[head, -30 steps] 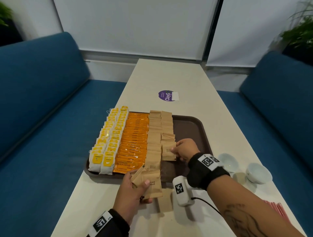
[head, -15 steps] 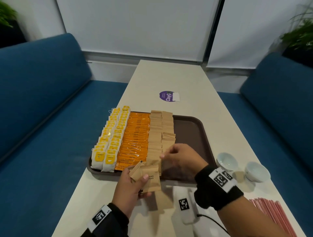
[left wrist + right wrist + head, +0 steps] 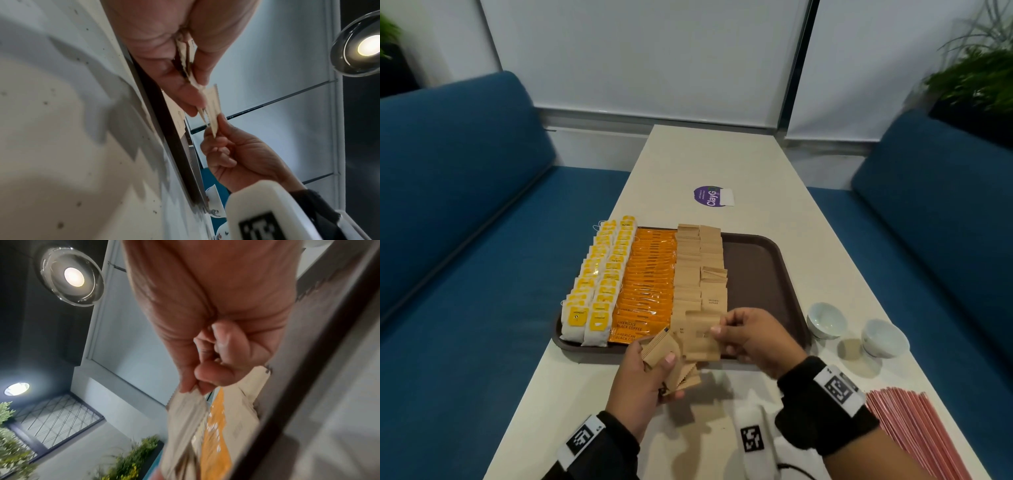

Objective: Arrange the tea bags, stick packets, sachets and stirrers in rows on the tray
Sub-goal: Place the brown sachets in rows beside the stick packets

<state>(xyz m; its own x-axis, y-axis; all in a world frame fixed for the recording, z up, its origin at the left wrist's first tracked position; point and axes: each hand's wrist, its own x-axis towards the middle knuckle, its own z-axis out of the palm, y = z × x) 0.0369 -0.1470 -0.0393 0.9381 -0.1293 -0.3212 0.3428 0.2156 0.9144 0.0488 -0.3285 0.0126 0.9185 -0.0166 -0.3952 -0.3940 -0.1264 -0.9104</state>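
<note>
From the head camera, a fanned stack of brown sachets [image 3: 671, 359] is being gripped in the left hand [image 3: 643, 383], the thumb curled over the top and the other fingers underneath. A single brown sachet [image 3: 702, 337] is being pinched between thumb and forefinger of the right hand [image 3: 751, 337], just beside the left thumb and over the near rim of the brown tray [image 3: 760, 274]. Beyond the fingertips, tea bags [image 3: 599, 284], orange stick packets [image 3: 649, 284] and rows of brown sachets [image 3: 700, 270] are being shown lined up on the tray. To the right of the right hand, two white cups [image 3: 854, 329] are standing on the table [image 3: 722, 161], and red stirrers [image 3: 917, 431] are lying beside the right wrist.

From the left wrist, the stack [image 3: 188, 65] is being clamped between thumb and fingers, while one sachet [image 3: 213, 110] is being pinched by the right hand [image 3: 242, 155] at its lower end.

From the right wrist, the sachet [image 3: 189, 418] is being squeezed at its top edge by thumb and forefinger [image 3: 213, 374]; the remaining fingers are being kept curled into the palm.
</note>
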